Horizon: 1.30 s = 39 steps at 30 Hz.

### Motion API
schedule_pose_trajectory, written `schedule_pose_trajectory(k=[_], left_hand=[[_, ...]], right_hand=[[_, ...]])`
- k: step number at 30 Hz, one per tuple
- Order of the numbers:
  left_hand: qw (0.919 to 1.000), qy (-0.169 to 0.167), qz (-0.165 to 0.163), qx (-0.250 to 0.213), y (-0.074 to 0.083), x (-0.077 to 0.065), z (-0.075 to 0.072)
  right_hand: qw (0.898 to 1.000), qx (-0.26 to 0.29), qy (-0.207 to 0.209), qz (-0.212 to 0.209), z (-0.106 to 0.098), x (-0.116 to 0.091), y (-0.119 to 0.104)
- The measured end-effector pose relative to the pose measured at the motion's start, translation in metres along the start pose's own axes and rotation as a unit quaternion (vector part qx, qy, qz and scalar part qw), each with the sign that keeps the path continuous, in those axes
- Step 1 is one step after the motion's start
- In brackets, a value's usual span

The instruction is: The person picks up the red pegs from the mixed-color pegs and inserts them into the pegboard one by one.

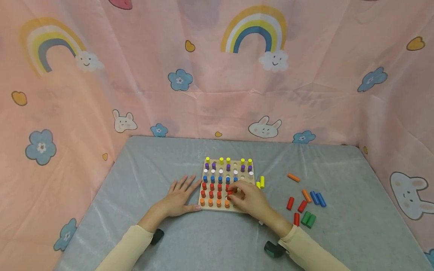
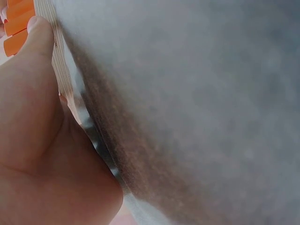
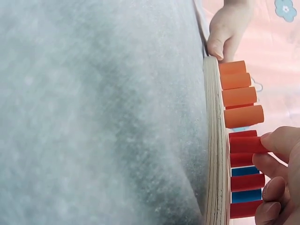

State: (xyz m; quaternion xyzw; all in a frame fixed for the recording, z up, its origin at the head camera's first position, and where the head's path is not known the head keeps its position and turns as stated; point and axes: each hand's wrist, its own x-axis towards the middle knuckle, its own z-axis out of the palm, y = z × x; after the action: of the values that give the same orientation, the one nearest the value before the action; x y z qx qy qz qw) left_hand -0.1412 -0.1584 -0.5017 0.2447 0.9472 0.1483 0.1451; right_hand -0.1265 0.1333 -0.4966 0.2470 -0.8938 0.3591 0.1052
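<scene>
A wooden pegboard point(image 1: 217, 209) stands in front of me with rows of yellow, purple, white, blue, red and orange pegs. My right hand point(image 1: 252, 197) is over its right side, thumb and finger pinching a red peg point(image 3: 248, 144) by its upper end. That peg's lower end is at the board, among other upright red pegs. Flat on the cloth, my left hand point(image 1: 177, 199) has its fingers spread and touches the board's left edge. Its thumb lies at the near left corner, close to the orange pegs point(image 2: 18, 21). My right hand hides part of the board's right side.
Two yellow pegs point(image 1: 262, 182) lie just right of the board. Farther right are loose orange point(image 1: 293, 177), blue point(image 1: 321, 200), red point(image 1: 290, 203) and green pegs point(image 1: 310, 221). A white peg point(image 1: 260, 222) shows partly beneath the right wrist. Grey cloth point(image 1: 190, 244) covers the table.
</scene>
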Motion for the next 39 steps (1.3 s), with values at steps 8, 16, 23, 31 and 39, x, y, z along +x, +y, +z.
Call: schedule_pose_trajectory(k=[8,16,23,31,39], left_hand=[[1.0000,-0.001,-0.002,-0.003,0.0000,-0.0017,-0.0014],[1.0000,-0.003,0.000,0.000,0.0009,-0.0016,-0.0027],[1.0000,-0.001,0.003,-0.006,0.0016,-0.0015,-0.0031],[1.0000,0.000,0.002,-0.002,-0.0003,-0.0007,-0.0018],[1.0000,-0.001,0.001,-0.001,0.0001,-0.0010,-0.0016]], right_hand=[[1.000,-0.006,-0.006,-0.003,0.0018,0.0017,-0.0013],[1.000,-0.002,-0.010,-0.018,0.0038,0.0031,-0.0005],[1.000,0.001,-0.018,-0.018,0.0061,0.0023,0.0005],[1.000,0.002,-0.022,-0.014,0.0059,0.0020,-0.0002],[1.000,-0.005,-0.026,-0.012,0.0065,0.0012,-0.0001]])
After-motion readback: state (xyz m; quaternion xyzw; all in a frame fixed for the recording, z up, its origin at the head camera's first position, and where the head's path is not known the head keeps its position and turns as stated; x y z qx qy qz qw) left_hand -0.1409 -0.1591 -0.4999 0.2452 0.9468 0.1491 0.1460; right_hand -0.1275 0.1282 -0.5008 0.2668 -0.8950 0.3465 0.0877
